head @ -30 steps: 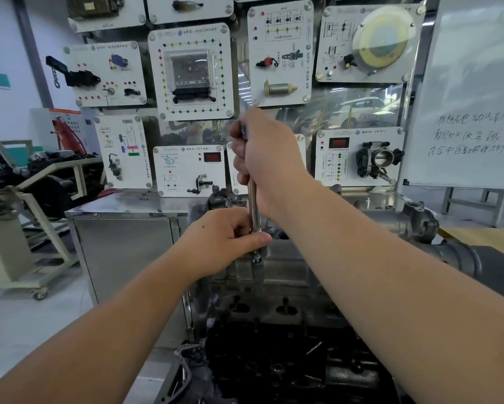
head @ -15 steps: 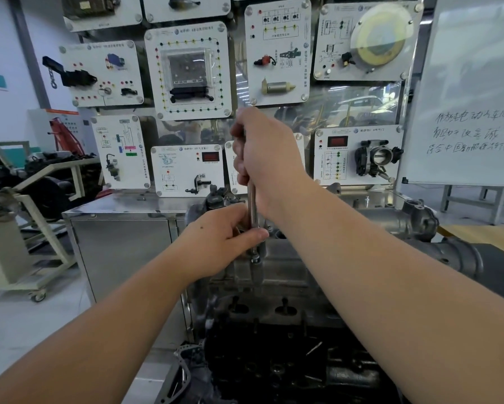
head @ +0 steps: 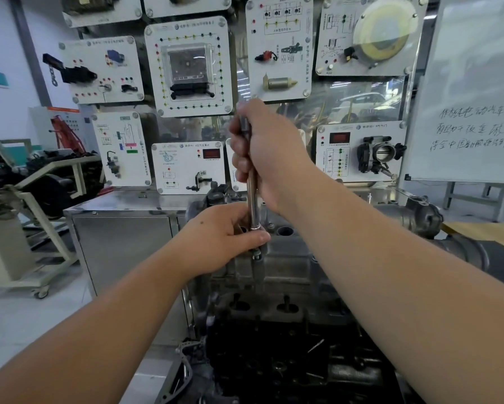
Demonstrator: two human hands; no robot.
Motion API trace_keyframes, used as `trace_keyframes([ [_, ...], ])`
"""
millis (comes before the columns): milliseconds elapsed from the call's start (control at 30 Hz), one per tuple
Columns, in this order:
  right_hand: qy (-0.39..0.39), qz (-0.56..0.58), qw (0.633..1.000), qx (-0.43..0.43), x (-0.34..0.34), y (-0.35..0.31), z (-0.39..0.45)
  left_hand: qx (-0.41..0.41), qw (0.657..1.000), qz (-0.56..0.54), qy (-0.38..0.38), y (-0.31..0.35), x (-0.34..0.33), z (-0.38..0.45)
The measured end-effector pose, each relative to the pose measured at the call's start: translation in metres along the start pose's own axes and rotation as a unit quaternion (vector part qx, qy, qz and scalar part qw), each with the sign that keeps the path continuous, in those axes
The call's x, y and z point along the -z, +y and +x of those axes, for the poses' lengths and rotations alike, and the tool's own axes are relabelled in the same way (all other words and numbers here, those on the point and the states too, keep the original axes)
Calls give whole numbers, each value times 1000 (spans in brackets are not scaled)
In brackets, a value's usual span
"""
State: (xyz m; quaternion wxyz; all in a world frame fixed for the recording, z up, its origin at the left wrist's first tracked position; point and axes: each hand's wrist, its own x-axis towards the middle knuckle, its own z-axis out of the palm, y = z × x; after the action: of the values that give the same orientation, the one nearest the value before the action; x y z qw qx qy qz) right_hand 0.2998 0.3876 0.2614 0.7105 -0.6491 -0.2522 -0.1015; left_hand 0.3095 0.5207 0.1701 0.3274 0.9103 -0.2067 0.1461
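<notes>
Firmly held in both hands, a socket wrench (head: pixel 253 199) stands upright on the engine (head: pixel 288 266).
The right hand (head: pixel 269 153) curls round the handle high above the engine; the left hand (head: pixel 224 240) pinches the shaft's lower end just above the engine's top face. Display panels (head: pixel 191 65) hang behind the engine.

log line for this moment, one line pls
right hand: grips wrench top | left hand: grips wrench lower end | wrench: near upright, tip on engine | step: likely working a fastener
</notes>
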Motion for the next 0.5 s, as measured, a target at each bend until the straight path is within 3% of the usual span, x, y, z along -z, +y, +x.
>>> trace_keyframes([
  [67,33,-59,997,34,-7,-2,0,0,1000,18,14,0,-2,0],
  [200,66,18,998,-3,-6,-3,0,-9,1000,1,-4,-1,0,-1],
  [367,-34,98,994,-26,11,-4,1,-41,999,-14,-21,-4,3,-2],
  [500,2,50,999,-13,3,2,0,-18,1000,0,2,-3,1,-1],
])
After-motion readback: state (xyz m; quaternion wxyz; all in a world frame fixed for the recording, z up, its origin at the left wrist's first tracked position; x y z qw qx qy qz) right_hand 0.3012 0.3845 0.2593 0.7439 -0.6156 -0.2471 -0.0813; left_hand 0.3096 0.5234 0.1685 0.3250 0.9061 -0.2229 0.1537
